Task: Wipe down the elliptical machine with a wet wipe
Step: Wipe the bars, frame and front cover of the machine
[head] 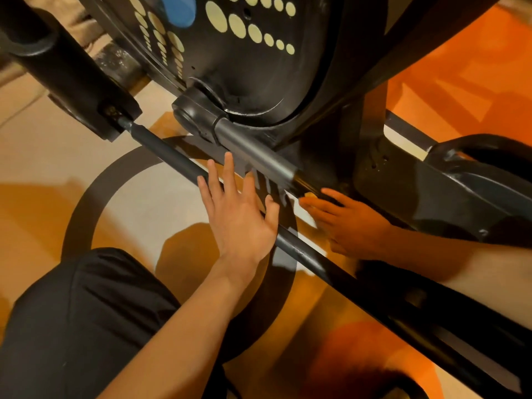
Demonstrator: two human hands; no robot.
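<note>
The black elliptical machine (pixel 253 67) fills the upper half of the head view, its round housing dotted with pale ovals. A dark bar (pixel 175 155) runs diagonally from upper left to lower right. My left hand (pixel 239 217) lies across that bar with fingers straight and spread, holding nothing. My right hand (pixel 354 226) reaches under the bar beside a thicker grey tube (pixel 256 154). Its fingers are extended onto a pale wet wipe (pixel 306 210) pressed near the machine's lower frame. The wipe is mostly hidden in shadow beneath the fingers.
The floor (pixel 57 156) is beige and orange with a dark ring pattern. My knee in black fabric (pixel 80 312) sits at lower left. A black pedal arm (pixel 460 191) extends at right, and a thick black post (pixel 57 61) crosses the upper left.
</note>
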